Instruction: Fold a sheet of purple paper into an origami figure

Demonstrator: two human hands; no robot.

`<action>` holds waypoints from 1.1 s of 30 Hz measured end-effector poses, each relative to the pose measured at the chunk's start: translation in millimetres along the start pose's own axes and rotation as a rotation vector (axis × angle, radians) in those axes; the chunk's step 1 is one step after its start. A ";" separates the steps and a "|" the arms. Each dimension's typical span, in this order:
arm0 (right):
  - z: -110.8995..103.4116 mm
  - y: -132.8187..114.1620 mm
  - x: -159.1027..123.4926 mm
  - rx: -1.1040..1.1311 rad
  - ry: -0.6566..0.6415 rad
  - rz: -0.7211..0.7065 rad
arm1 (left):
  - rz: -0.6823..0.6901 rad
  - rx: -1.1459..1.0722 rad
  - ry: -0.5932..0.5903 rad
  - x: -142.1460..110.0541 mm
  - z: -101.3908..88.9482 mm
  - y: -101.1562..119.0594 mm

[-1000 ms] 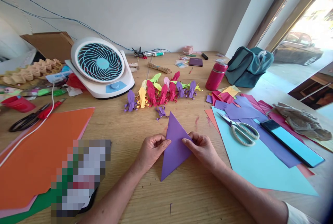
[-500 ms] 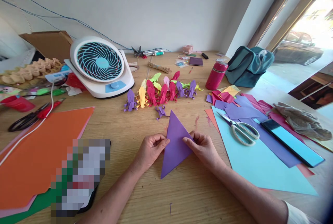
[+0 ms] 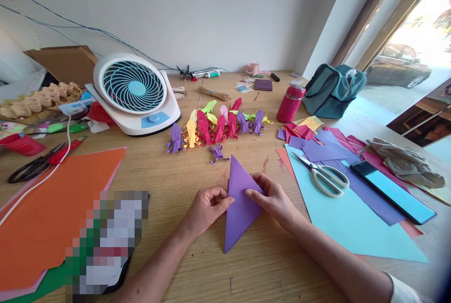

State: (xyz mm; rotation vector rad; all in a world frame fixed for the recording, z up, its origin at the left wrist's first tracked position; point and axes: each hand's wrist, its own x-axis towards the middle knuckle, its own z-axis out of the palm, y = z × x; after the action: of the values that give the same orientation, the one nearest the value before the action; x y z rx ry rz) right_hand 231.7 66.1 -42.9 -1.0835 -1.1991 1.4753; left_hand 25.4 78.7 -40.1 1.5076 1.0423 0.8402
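A sheet of purple paper (image 3: 241, 209), folded into a triangle, is held up over the wooden table between my two hands. My left hand (image 3: 213, 206) pinches its left edge, thumb in front and fingers curled behind. On the opposite side my right hand (image 3: 273, 197) grips it, the thumb flat on the front face and the other fingers behind. One point of the triangle faces away from me and another faces toward me. Just beyond the paper lies a small purple folded-paper figure (image 3: 218, 153), with several folded figures in red, yellow and purple (image 3: 219, 127) grouped behind it.
White-handled scissors (image 3: 329, 181) and a phone (image 3: 392, 192) lie on coloured paper (image 3: 366, 237) at right. A red bottle (image 3: 291, 103) and teal bag (image 3: 333, 91) stand behind. At left are a fan (image 3: 136, 89), orange paper (image 3: 59, 199) and black-handled scissors (image 3: 26, 169).
The purple triangle has turned slightly, its near point shifting right and toward me. A sliver of a back layer now shows at its left edge. Both hands keep their hold.
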 end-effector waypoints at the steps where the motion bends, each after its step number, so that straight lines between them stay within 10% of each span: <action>1: -0.6 -0.5 0.5 -0.007 -0.017 0.017 | 0.002 0.010 -0.006 -0.4 0.5 0.1; 33: 4.3 4.3 -0.3 -0.056 0.078 0.041 | -0.084 -0.199 -0.117 -5.0 13.8 -5.4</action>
State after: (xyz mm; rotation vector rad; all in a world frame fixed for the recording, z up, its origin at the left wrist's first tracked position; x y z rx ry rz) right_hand 227.1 64.6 -46.5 -1.1988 -1.1757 1.4245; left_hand 35.1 69.2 -47.8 1.3202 0.9025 0.7637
